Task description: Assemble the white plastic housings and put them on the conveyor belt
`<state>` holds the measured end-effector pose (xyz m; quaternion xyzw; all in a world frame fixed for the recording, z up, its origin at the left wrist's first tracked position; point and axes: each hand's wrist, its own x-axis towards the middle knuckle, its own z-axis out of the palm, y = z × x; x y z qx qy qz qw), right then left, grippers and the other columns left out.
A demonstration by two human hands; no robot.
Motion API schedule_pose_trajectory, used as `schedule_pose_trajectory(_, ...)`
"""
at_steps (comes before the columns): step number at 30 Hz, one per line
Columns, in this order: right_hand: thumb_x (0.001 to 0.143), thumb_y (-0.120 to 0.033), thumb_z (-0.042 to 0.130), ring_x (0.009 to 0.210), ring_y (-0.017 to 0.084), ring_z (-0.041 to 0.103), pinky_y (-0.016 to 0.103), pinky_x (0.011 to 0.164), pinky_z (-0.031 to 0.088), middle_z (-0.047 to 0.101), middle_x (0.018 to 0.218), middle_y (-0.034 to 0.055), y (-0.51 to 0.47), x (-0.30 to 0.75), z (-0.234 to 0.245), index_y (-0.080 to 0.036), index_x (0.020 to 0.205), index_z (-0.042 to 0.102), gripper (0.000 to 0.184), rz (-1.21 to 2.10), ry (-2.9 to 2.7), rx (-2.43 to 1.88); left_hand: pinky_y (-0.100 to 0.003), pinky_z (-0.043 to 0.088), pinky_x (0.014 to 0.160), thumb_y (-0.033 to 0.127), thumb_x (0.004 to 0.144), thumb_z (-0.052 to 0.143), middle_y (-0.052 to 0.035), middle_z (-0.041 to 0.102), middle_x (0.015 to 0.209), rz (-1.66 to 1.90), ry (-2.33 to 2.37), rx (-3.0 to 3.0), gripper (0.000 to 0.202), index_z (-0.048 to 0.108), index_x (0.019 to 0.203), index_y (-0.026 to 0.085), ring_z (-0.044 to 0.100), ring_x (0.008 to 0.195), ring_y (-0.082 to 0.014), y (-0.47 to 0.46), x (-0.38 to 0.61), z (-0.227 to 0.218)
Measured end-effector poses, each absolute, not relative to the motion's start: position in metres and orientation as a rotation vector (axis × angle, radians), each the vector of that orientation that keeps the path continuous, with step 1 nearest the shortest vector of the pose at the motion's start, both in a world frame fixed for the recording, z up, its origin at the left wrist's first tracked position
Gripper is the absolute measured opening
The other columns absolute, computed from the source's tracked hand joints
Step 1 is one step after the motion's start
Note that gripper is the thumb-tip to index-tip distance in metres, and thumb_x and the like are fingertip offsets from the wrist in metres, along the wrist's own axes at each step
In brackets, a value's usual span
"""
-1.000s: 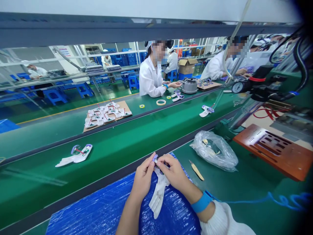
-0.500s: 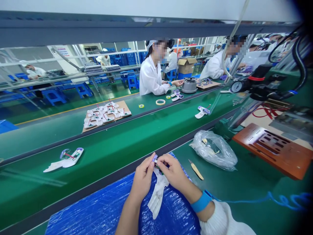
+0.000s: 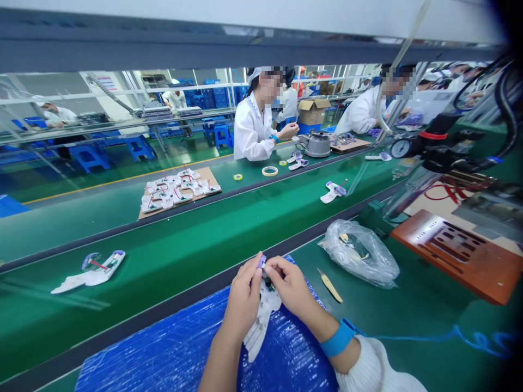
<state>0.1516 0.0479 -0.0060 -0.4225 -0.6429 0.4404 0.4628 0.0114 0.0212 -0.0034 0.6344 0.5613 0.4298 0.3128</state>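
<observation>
A: Head view is taken first. What is held, and by which of the hands?

B: A flat white piece (image 3: 257, 332) is held upright over the blue mat (image 3: 163, 354), near the front edge of the counter (image 3: 408, 316). Its top end, where a small purple cap (image 3: 262, 261) is seen, is pinched between the fingertips of the left hand (image 3: 243, 299) and the right hand (image 3: 292, 286). Both are curled and pressed close together. The lower end hangs free between the wrists, just above the mat.

A: What is changed against the second before?

B: Little is changed at the hands. The pinch is kept on the same end, and the piece is drawn slightly nearer to the body. The belt (image 3: 183, 256) is what has moved: the loose white part (image 3: 87, 270) lying on it is carried further left, and a second part (image 3: 333, 191) is carried left as well.

A: What is meant by that for the work in hand?

B: The fine handling at the purple end is judged unfinished, since nothing is let go or set down while the line is kept running past.

A: What is left untouched?

B: The small knife (image 3: 330, 285) beside the right hand and the clear bag (image 3: 359, 253) beyond it are left untouched. A blue strap (image 3: 338, 337) is worn on the right wrist.
</observation>
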Motion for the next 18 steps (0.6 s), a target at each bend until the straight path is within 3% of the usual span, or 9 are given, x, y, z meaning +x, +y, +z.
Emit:
schedule_pose_trajectory(3,0.093,-0.035,0.048,0.058,0.013,0.048,0.024,0.056,0.038,0.056,0.068,-0.0018,0.079,0.133,0.006,-0.019,0.084,0.059,0.021,0.968,-1.557,-1.022,-0.041,0.028,0.114,0.043,0.098,0.037,-0.0079,0.043,0.145,1.455,1.665,1.489,0.046,0.045,0.139,0.024,0.038,0.135,-0.022,0.022,-0.002,0.001)
schedule_pose_trajectory(7,0.093,-0.034,0.043,0.064,0.014,0.056,0.024,0.062,0.045,0.059,0.07,-0.0017,0.153,0.095,0.016,-0.019,0.085,0.057,0.022,0.856,-1.663,-1.023,-0.04,0.039,0.103,0.052,0.096,0.035,-0.0124,0.053,0.133,1.863,1.89,1.051,0.051,0.051,0.13,0.018,0.05,0.121,-0.0249,0.024,-0.024,0.005)
schedule_pose_trajectory(10,0.092,-0.03,0.046,0.072,0.015,0.06,0.026,0.069,0.048,0.064,0.076,-0.0004,0.197,0.078,0.007,-0.019,0.087,0.061,0.019,0.775,-1.677,-1.129,-0.04,0.043,0.095,0.057,0.093,0.035,-0.0128,0.056,0.128,1.862,1.877,0.895,0.055,0.053,0.126,0.018,0.052,0.116,-0.0265,0.024,-0.03,0.005)
schedule_pose_trajectory(13,0.091,-0.026,0.055,0.086,0.017,0.062,0.033,0.081,0.05,0.067,0.096,0.0032,0.227,0.096,-0.005,-0.017,0.098,0.064,0.014,0.628,-1.632,-1.353,-0.041,0.043,0.094,0.061,0.091,0.037,-0.0123,0.057,0.126,1.822,1.818,0.903,0.057,0.054,0.124,0.018,0.053,0.114,-0.027,0.026,-0.027,0.005)
schedule_pose_trajectory(18,0.094,-0.032,0.057,0.102,0.023,0.06,0.043,0.086,0.052,0.058,0.122,0.0097,0.269,0.206,0.019,-0.017,0.12,0.057,0.031,0.274,-1.325,-1.888,-0.041,0.044,0.09,0.064,0.086,0.042,-0.0097,0.062,0.12,1.692,1.765,0.855,0.056,0.058,0.117,0.021,0.057,0.109,-0.0281,0.033,-0.022,0.007)
